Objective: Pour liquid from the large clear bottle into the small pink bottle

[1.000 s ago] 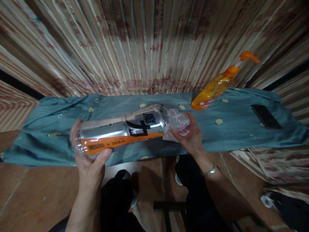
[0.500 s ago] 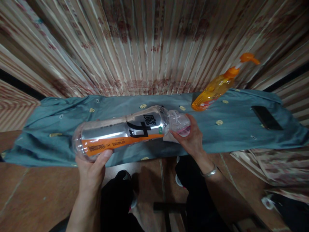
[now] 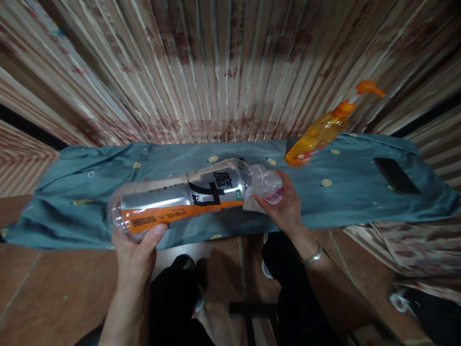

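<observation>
A large clear bottle (image 3: pixel 180 194) with a silver and orange label lies nearly level above the cloth, its neck to the right. My left hand (image 3: pixel 139 250) is wrapped round its base, thumb on the front. At the neck end, my right hand (image 3: pixel 286 204) grips a small clear plastic cup (image 3: pixel 268 184) with a pink part. The cup's narrow end meets the bottle's mouth; whether it is joined on cannot be made out. Something pale, partly hidden, shows below the bottle neck.
A pump bottle (image 3: pixel 317 137) of orange liquid stands at the back right of the teal cloth (image 3: pixel 313 206). A black phone (image 3: pixel 396 176) lies farther right. Behind hangs a pleated curtain (image 3: pixel 216 72). A dark bar shows between my legs.
</observation>
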`<action>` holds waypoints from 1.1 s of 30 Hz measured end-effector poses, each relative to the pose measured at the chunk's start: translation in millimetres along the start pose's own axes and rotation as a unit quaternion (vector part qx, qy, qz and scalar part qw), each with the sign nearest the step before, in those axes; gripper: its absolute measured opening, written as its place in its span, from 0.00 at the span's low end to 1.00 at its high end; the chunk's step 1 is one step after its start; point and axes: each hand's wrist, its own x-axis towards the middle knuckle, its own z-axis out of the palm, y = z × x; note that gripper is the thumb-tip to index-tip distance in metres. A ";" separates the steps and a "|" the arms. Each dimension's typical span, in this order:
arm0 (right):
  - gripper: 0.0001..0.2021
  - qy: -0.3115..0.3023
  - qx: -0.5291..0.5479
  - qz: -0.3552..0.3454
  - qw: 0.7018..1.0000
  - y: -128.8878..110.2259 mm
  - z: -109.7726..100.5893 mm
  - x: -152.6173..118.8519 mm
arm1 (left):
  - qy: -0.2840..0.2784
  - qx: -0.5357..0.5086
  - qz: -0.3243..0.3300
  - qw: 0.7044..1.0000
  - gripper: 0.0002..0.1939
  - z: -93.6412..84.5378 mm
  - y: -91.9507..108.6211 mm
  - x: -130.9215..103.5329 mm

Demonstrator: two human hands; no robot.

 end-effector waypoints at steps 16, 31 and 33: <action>0.42 -0.004 -0.001 -0.001 1.000 0.1 -0.1 0.1 | -0.003 0.041 0.007 0.999 0.36 -4.7 -4.1 0.1; 0.42 0.001 0.012 -0.015 1.000 3.7 0.8 -0.3 | 0.003 0.056 0.004 0.998 0.33 -5.9 -5.6 -0.3; 0.42 -0.001 0.012 -0.018 1.000 4.8 1.0 -0.1 | 0.006 0.059 0.000 0.998 0.32 -6.9 -6.7 -0.6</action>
